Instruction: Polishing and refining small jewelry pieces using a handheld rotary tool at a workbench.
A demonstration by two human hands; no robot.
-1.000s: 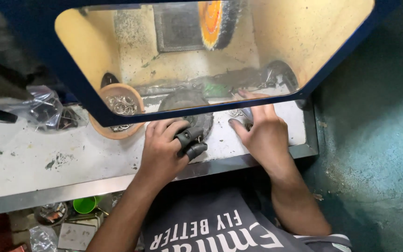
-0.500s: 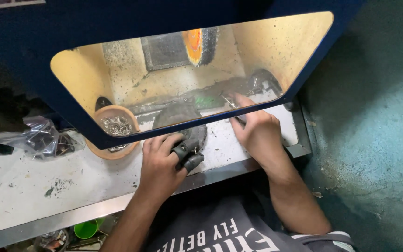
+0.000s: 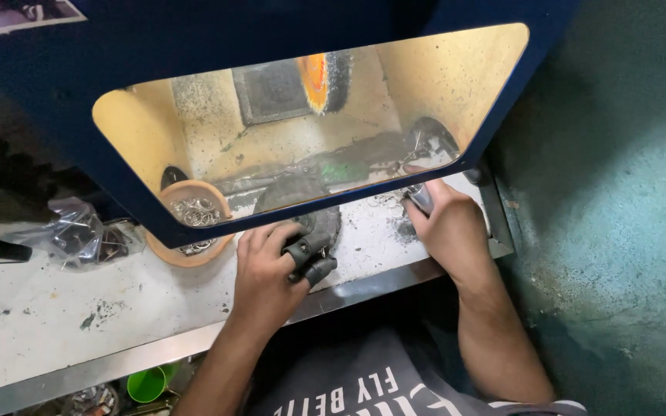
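Grimy white desk (image 3: 63, 316) runs under a blue hood with a clear window, and through it I see an orange-faced buffing wheel (image 3: 324, 81) well above my hands. My left hand (image 3: 267, 270) has two fingers in dark guards, curled against a dark cloth pad (image 3: 319, 223) just ahead of it. My right hand (image 3: 449, 231) is closed in a pinch on a small metal piece (image 3: 419, 196) at the hood's lower edge. Left of my left hand sits a tan bowl (image 3: 186, 254) of small metal rings. I judge this the pick-up step before polishing; next calls for a firm pinch and a steady lift toward the wheel.
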